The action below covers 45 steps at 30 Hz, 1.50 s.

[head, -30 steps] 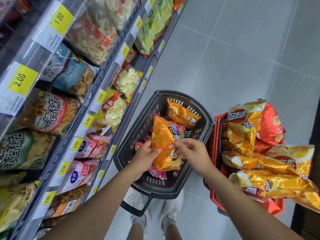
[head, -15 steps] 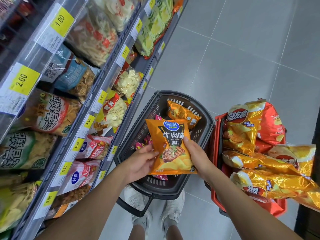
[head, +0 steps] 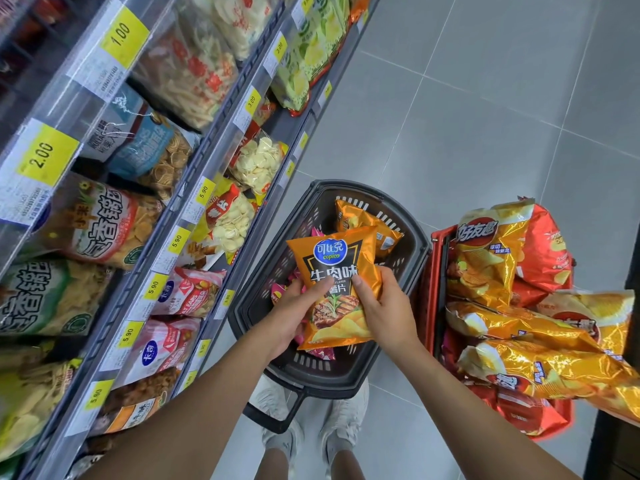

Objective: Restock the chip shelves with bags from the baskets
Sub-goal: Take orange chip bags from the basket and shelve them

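orange chip bag (head: 334,271) pinched by left hand (head: 294,317) and right hand (head: 384,310) above black basket (head: 412,258).

I hold orange Copico bag (head: 337,268) upright in left hand (head: 294,317) and right hand (head: 384,308), frame centre, over black basket (head: 417,247) containing another orange bag (head: 367,221). Red basket (head: 437,278) at right, heaped with gold bags (head: 485,258).

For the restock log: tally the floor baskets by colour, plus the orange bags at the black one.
Black basket: 1
Red basket: 1
Orange bags: 2, the held bag in left hand and right hand, the loose bag in the black basket
Total: 4
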Tool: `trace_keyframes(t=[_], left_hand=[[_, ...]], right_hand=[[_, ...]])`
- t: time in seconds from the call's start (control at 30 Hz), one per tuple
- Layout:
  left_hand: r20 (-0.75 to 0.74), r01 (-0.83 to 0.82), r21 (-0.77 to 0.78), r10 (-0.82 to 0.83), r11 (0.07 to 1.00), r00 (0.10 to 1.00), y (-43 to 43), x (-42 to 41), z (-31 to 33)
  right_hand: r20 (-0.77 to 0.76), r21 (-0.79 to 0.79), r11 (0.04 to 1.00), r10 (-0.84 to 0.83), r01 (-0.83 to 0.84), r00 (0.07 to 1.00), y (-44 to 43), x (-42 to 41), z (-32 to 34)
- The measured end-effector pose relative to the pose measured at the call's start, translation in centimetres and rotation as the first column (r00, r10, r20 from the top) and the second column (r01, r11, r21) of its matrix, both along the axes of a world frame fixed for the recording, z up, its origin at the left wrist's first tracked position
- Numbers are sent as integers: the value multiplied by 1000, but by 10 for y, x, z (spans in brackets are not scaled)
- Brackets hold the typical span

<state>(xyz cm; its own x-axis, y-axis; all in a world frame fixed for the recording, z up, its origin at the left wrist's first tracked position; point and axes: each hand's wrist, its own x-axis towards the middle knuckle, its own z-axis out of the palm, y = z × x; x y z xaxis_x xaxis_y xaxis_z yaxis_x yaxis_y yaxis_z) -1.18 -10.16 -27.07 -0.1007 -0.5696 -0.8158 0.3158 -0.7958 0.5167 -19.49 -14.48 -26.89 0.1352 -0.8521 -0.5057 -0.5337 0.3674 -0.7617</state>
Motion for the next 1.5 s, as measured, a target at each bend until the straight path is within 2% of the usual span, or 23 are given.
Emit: trace_keyframes(t=[0.13,0.37,0.47,0.57,0.67,0.87,1.03,1.1,1.17,1.27,1.33,1.4,1.5], left_hand=[[35,-11,-3,11,1000,999,-1,-2,-1],[70,-78,26,76,997,995,-1,3,-3],[41,-116,45,115,992,993,1,5,-4],[-44,-164,63,167,984,985,0,5,-5],[-65,-138,55,142,989,988,-5,3,-3],[2,-144,56,144,988,990,-15,15,-14],[63,-200,59,196,978,979,-23,25,-20],[127,-215,46,207,976,970,-27,31,-25],[223,-239,18,229,971,948,-30,37,-30],[399,-237,-53,238,970,886,-35,47,-40],[480,-233,-102,253,967,840,-37,51,-47],[531,-227,-134,264,964,805,-37,54,-55],[555,-220,-167,276,961,785,-36,55,-67]], right_hand=[[5,-5,1000,9,-9,1000,0,2,-2],[143,94,993,-81,68,986,3,7,-5],[182,118,991,-91,70,979,2,10,-5],[159,101,993,-85,70,984,0,14,-7],[139,98,993,-73,60,988,-6,16,-10],[239,225,972,-122,68,963,-20,18,-20],[230,349,935,-25,-59,973,-48,22,-30],[158,365,920,92,-144,983,-62,21,-34],[-17,277,935,233,-219,972,-76,14,-45],[-325,149,928,372,-341,870,-107,3,-67],[-465,101,912,397,-398,791,-131,-3,-88],[-553,70,890,410,-450,725,-151,-7,-114],[-615,116,846,473,-520,631,-170,-6,-143]])
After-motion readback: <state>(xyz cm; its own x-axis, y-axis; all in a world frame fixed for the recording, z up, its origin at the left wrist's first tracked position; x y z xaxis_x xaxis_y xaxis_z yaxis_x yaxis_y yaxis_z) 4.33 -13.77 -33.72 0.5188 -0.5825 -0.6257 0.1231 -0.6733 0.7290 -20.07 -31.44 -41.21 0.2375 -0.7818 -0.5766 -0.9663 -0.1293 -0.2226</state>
